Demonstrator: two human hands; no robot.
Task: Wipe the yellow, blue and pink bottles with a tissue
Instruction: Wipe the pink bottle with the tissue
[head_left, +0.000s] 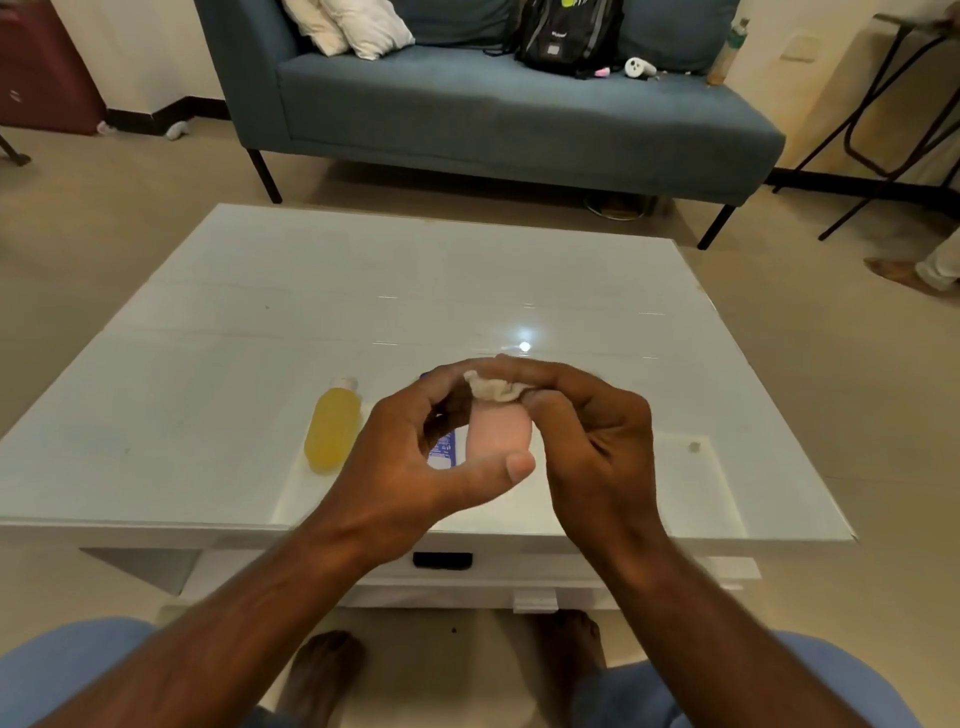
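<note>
Our left hand (415, 457) steadies the pink bottle (498, 434) beside the yellow bottle (332, 428) so our right hand (587, 431), pinching the tissue (493, 387), can rub its top.

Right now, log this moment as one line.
left hand holds pink bottle | right hand wipes cap with tissue | yellow bottle on table

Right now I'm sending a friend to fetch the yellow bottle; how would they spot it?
Find the white table in front of the blue sofa. Near its front edge, left of the left hand, lies the yellow bottle, the only bottle in clear view that no hand touches.
</note>
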